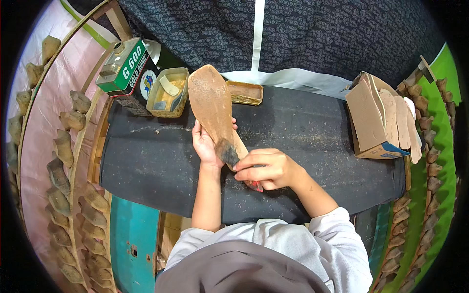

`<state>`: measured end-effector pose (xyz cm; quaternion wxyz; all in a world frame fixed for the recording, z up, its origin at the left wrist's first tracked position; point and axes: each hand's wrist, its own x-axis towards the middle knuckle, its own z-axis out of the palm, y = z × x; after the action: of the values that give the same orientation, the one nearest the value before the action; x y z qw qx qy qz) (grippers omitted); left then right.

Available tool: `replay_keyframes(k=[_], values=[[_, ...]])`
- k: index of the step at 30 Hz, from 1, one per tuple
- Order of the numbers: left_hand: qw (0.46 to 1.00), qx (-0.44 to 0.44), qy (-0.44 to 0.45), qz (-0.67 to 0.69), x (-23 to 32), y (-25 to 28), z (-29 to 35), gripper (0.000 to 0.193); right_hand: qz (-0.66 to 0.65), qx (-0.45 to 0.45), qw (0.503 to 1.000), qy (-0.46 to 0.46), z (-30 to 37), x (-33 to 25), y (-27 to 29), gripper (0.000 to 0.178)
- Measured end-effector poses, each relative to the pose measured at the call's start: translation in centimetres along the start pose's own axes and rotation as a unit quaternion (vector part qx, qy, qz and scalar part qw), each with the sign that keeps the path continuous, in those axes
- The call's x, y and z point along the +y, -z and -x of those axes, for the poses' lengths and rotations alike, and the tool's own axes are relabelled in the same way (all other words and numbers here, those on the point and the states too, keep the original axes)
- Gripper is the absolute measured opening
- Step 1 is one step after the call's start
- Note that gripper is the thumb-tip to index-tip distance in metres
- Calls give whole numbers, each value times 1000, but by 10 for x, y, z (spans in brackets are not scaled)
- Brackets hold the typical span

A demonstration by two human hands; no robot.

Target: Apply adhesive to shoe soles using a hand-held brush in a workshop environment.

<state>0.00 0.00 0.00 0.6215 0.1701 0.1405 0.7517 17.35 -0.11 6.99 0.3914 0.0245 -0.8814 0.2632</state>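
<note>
Over the middle of the dark table, my left hand (205, 144) grips a brown shoe insole (210, 93) from beneath, fingers showing at both edges. The wide end points away from me, and its face looks rough and stained. My right hand (268, 168) pinches a brush (227, 152) with dark bristles; a bit of red shows below the fingers. The bristles lie against the narrower part of the insole. Part of the insole's near end is hidden behind the brush and right hand.
At the back left stand a green and black metal can (124, 73) and a tub (181, 105) of yellowish paste holding a spatula. A shallow tray (246, 93) lies behind the insole. A cardboard box (369, 117) with several insoles stands right. Shoe lasts (59, 173) line racks on both sides.
</note>
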Motion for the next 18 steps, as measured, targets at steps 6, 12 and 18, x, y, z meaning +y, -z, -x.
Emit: replay_keyframes(k=[6, 12, 18], values=[[1000, -12, 9, -26, -2, 3, -5, 59, -37, -22, 998, -54, 2, -6, 9, 35], [995, 80, -47, 47, 2, -2, -8, 49, 23, 175, 975, -138, 5, 27, 28, 41], [999, -2, -36, 22, 8, -1, -2, 52, 139, 271, 933, -193, 16, 124, 28, 38]])
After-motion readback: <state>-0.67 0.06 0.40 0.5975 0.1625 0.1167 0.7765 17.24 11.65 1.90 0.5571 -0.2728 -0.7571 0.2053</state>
